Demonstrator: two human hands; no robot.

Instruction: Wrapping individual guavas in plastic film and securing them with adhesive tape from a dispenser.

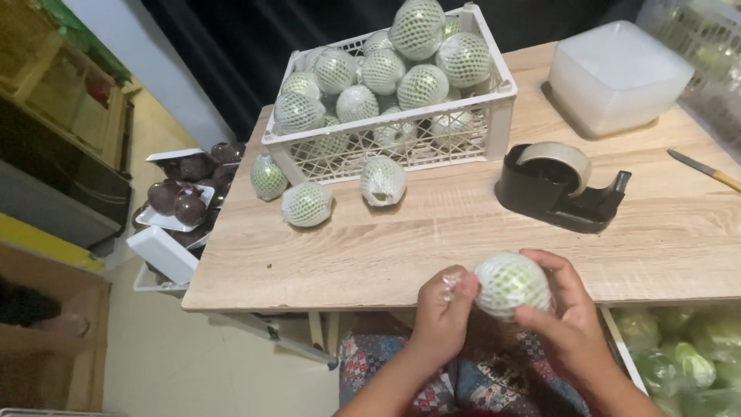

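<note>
Two hands on one netted green fruit (510, 283), held just off the near table edge (386, 255), over the lap. Right hand (567, 313) cupping fruit from right and below, fingers wrapped around foam net, closed on it. Left hand (441, 313) just left of fruit, fingertips pinched shut on a twisted bit of clear wrap (449, 283) at fruit's side. Beyond the grip, on table: black tape dispenser (559, 188) up and right; three loose netted fruits (324, 189) up and left; white crate (394, 100) heaped with same netted fruit farther back. Stack of white trays (617, 73) far right rear, knife (704, 168) at right edge. Left of table, low down: trays of dark purple fruit (185, 197). Below right of grip, under table: more wrapped green fruit (683, 355).
</note>
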